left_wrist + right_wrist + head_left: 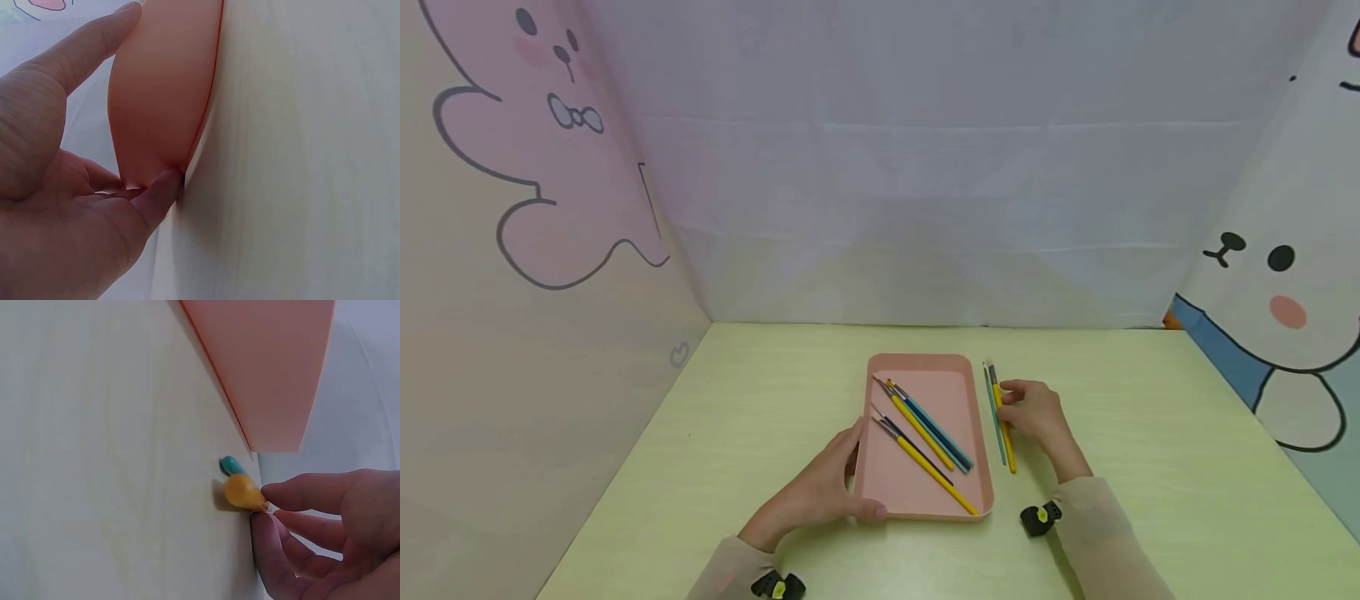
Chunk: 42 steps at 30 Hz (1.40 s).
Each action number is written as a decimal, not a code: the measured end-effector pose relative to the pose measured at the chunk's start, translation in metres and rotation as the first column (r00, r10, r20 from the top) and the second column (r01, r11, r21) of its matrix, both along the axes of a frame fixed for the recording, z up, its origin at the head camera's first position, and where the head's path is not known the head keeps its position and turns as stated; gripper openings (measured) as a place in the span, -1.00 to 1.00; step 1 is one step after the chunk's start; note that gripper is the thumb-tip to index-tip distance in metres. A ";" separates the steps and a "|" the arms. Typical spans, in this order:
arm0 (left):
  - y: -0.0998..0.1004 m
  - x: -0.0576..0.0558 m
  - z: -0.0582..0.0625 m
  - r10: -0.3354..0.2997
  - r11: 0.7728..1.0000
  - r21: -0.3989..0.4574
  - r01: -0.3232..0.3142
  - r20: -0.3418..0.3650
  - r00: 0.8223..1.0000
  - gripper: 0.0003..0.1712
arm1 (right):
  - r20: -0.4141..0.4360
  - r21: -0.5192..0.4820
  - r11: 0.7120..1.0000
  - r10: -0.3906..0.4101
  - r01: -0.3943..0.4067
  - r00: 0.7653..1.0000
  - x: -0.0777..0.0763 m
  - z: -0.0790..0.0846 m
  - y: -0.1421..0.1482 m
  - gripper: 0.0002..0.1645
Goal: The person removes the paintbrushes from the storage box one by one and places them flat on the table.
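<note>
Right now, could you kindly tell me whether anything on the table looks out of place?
Nothing looks spilled or damaged. Only a yellow brush, pinched by the right hand, and a teal brush beside it are outside the pink tray, which looks slightly odd because the other brushes rest inside.

2 bare hands (822,490) extend from plain, pale beige sleeves (1108,533), worn with 2 small, blocky black wrist devices (1034,524) showing yellow-green marks (1042,515).
</note>
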<state>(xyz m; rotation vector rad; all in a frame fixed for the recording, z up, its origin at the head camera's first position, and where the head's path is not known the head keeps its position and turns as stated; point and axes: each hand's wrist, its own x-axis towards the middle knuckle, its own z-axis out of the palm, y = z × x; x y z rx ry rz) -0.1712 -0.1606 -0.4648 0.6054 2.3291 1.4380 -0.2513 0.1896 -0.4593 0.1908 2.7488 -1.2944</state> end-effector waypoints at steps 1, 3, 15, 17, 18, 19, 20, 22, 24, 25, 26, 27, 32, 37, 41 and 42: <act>0.000 0.000 0.000 0.000 1.000 0.000 0.000 0.000 1.000 0.54 | 0.003 0.002 1.000 0.000 0.000 1.000 0.000 0.000 0.000 -0.36; 0.000 0.000 0.001 -0.001 1.000 0.000 0.001 0.000 1.000 0.54 | 0.010 0.003 1.000 0.002 -0.002 1.000 0.000 0.001 0.000 -0.36; 0.000 0.001 0.001 -0.007 1.000 0.031 0.006 0.011 1.000 0.50 | -0.009 0.029 0.998 0.050 -0.050 0.999 0.002 0.006 0.003 -0.32; 0.000 0.001 0.000 -0.002 1.000 0.025 0.001 0.010 1.000 0.51 | -0.008 0.034 0.998 0.055 -0.055 0.998 0.002 0.007 0.003 -0.31; 0.000 0.001 0.000 0.000 1.000 0.022 0.000 0.010 1.000 0.51 | -0.008 0.037 0.997 0.061 -0.060 0.998 0.002 0.006 0.003 -0.31; 0.000 0.001 0.000 0.002 1.000 0.020 -0.002 0.009 1.000 0.52 | -0.007 0.037 0.997 0.061 -0.061 0.998 0.002 0.007 0.003 -0.30; 0.000 0.001 0.000 0.003 1.000 0.019 -0.003 0.009 1.000 0.52 | -0.005 0.037 0.997 0.064 -0.064 0.998 0.002 0.007 0.003 -0.30; 0.000 0.001 0.000 0.002 1.000 0.023 -0.002 0.011 1.000 0.52 | -0.001 0.034 0.997 0.063 -0.063 0.998 0.002 0.007 0.003 -0.30; 0.000 0.001 0.000 0.000 1.000 0.027 -0.001 0.011 1.000 0.51 | 0.001 0.036 0.997 0.065 -0.065 0.998 0.002 0.008 0.003 -0.30; 0.000 0.001 0.000 0.000 1.000 0.029 0.000 0.011 1.000 0.51 | 0.004 0.034 0.997 0.063 -0.063 0.998 0.002 0.008 0.003 -0.29; 0.000 0.001 0.000 0.000 1.000 0.030 -0.001 0.012 1.000 0.51 | 0.004 0.033 0.997 0.067 -0.068 0.998 0.003 0.009 0.002 -0.29; 0.000 0.001 -0.001 -0.001 0.999 0.034 0.001 0.012 1.000 0.51 | 0.007 0.028 0.997 0.066 -0.066 0.998 0.003 0.009 0.002 -0.29; 0.000 0.001 -0.001 -0.010 0.999 0.053 0.009 0.017 1.000 0.51 | 0.009 0.032 0.995 0.090 -0.091 0.996 0.004 0.012 0.004 -0.25; 0.000 0.000 -0.002 -0.010 0.999 0.054 0.010 0.017 1.000 0.51 | -0.028 0.084 0.988 0.132 -0.129 0.991 0.005 0.016 0.008 -0.24; 0.001 0.000 -0.002 -0.007 0.999 0.038 0.006 0.011 1.000 0.51 | -0.060 0.112 0.983 0.153 -0.146 0.986 0.006 0.020 0.010 -0.25; 0.001 0.000 -0.002 -0.005 0.999 0.033 0.005 0.009 1.000 0.51 | -0.069 0.111 0.983 0.157 -0.149 0.985 0.007 0.021 0.011 -0.26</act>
